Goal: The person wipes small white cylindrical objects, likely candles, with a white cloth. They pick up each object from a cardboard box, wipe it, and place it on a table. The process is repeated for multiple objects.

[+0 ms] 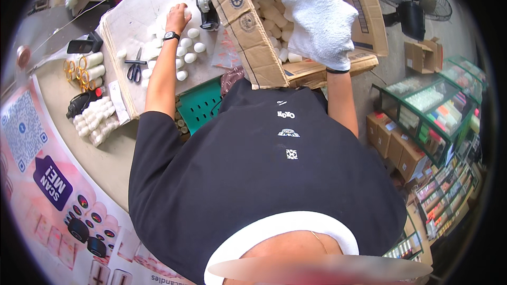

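Observation:
At the far left of the worktable, my left hand [178,19] has its fingers curled on a short white candle [188,12]. More loose white candles [182,51] lie scattered just below it. White terry cloth [323,27] covers my right hand, so its fingers are hidden; only the wrist with a dark band shows. That hand is at the near right side of an open cardboard box [253,47]. Many white candles [268,5] fill the box beside the cloth.
Scissors [136,67] lie left of the loose candles, and a black tape dispenser [207,8] stands against the box. A green perforated crate [199,106] sits below the table edge. Bundled white pieces [96,119] are at left; a fan [411,13] and glass display cases [422,105] at right.

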`<action>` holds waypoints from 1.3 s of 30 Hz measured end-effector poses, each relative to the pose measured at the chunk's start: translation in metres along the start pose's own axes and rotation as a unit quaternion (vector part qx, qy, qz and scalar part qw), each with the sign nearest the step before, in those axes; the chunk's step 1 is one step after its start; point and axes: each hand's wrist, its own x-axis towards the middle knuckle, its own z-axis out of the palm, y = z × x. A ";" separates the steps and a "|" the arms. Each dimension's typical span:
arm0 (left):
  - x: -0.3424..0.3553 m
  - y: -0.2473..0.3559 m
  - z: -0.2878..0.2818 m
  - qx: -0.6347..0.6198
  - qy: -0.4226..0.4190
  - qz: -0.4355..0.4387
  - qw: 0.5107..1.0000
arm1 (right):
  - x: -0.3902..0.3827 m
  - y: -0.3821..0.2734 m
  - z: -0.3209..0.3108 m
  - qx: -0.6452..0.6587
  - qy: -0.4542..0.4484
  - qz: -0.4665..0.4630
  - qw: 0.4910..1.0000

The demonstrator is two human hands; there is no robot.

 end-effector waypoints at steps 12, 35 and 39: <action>0.013 0.154 -0.128 -0.076 0.389 0.048 0.917 | 0.001 0.043 -0.052 -0.105 0.021 0.047 0.993; -0.012 0.416 0.005 0.152 -0.366 0.571 0.719 | -0.049 0.073 -0.074 -0.055 0.139 0.092 0.984; -0.011 0.422 -0.038 0.200 -0.343 0.507 0.765 | -0.055 0.063 -0.082 -0.045 0.165 0.070 0.983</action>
